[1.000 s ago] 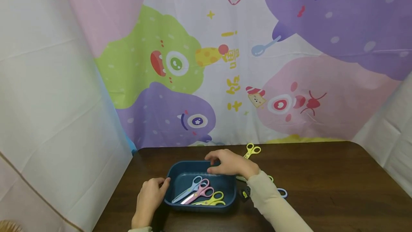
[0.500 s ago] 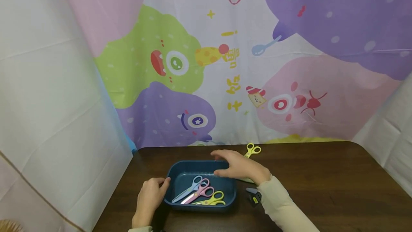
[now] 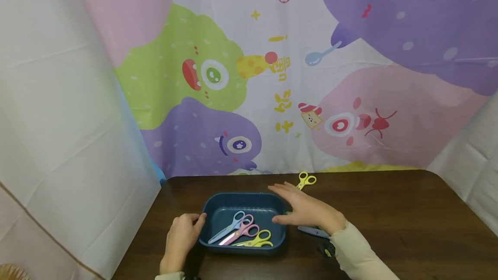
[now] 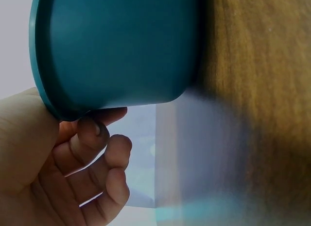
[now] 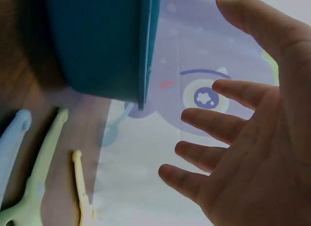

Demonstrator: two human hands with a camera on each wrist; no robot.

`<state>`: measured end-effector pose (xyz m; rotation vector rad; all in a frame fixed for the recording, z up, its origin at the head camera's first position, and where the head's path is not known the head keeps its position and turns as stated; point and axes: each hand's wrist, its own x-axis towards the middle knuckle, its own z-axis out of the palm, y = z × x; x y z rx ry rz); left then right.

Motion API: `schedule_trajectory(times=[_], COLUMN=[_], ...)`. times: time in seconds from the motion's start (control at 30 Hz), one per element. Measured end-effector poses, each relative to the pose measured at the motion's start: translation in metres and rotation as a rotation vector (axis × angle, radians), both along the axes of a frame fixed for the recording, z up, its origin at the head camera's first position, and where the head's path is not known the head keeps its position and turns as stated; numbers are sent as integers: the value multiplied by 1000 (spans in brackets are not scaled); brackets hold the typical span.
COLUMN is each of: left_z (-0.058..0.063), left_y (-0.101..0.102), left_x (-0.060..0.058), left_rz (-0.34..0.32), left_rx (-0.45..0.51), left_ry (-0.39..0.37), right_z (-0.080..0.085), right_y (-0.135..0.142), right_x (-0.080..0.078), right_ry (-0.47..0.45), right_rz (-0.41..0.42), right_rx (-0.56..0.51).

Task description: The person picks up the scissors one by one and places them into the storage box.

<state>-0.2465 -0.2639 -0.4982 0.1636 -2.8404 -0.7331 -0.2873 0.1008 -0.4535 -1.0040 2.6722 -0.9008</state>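
Observation:
A dark blue plastic bin stands on the table with blue scissors, pink scissors and yellow scissors inside. My left hand pinches its left rim, thumb on top; the left wrist view has the fingers bent below the rim of the bin. Above the bin's right end hovers my right hand, fingers spread, holding nothing. The right wrist view shows the palm facing the bin wall with a gap between.
Right of the bin lie blue scissors, partly behind the right wrist. Green scissors lie between them and yellow scissors near the table's back edge. A cartoon-printed curtain hangs behind the brown table.
My right hand has moved right, from over the bin's back rim to its right end, with the fingers spreading wider. The left hand and the scissors in the bin have stayed put.

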Motion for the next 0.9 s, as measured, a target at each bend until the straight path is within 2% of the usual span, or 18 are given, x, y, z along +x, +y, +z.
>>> schedule_trajectory(times=[0.2, 0.5, 0.77, 0.9], left_z=[0, 0, -1, -1], left_y=[-1, -1, -1, -1], left_x=[0, 0, 0, 0], left_rz=[10, 10, 1, 9], left_rx=[-2, -4, -1, 1], left_ry=[11, 3, 0, 4], right_z=[-7, -21, -33, -37], right_y=[13, 31, 47, 54], right_x=[5, 12, 17, 19], right_ry=[9, 69, 17, 25], right_rz=[-62, -89, -125, -160], right_rx=[-2, -14, -2, 13])
